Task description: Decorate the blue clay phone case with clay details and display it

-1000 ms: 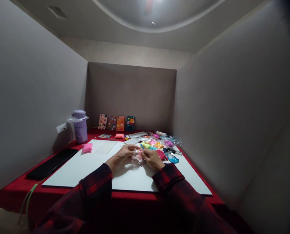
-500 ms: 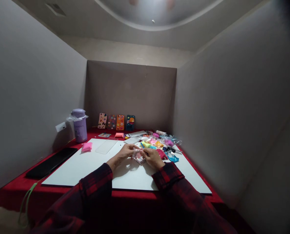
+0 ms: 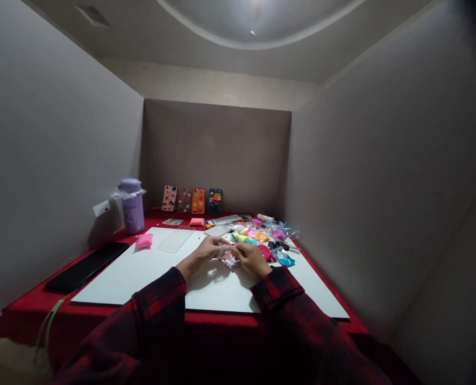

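Observation:
Above the middle of the white board [image 3: 149, 283], both my hands grip a small clear plastic bag [image 3: 230, 262] that has tiny white and dark pieces in its lower part. My left hand [image 3: 208, 251] pinches its upper left side. From the right, my right hand [image 3: 250, 259] closes its fingers on the bag's upper edge. The fingertips partly cover the bag's top, so I cannot tell whether it is unsealed. A blue stick-like thing [image 3: 234, 239] shows just behind my right fingers. Beyond the hands lies a yellow-green packet [image 3: 241, 237].
Colourful clay packets [image 3: 278, 234] and a blue packet [image 3: 285, 259] crowd the board's right rear. A clear phone case [image 3: 176, 240] and a pink packet [image 3: 143, 241] lie left. Decorated phone cases [image 3: 198, 201] stand behind. A purple flask [image 3: 132, 207] and a black slab [image 3: 87, 267] sit at far left.
The view has shifted very slightly. My hands keep nearly the same position and hold on the bag, whose plastic looks a little more crumpled between the fingers.

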Motion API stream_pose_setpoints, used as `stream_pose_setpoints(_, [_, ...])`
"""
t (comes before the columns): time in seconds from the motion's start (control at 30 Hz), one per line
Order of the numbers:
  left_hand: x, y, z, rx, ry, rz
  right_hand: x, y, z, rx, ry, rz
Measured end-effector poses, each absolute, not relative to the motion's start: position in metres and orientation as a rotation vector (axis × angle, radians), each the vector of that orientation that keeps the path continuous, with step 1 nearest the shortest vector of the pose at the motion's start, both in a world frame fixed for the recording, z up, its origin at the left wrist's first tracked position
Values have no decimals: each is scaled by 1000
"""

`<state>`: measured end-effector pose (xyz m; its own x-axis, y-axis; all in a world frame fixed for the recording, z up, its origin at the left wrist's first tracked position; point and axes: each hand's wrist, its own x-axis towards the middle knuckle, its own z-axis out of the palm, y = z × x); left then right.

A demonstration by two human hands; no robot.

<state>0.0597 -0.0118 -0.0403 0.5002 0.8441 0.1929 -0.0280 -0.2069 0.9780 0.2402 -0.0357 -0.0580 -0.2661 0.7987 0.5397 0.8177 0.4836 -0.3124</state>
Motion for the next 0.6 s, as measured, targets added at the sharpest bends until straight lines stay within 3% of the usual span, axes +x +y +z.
stream_pose_setpoints(0.6, [61, -6, -45, 1510, 673, 952, 240, -35, -60, -1309, -2086, -85])
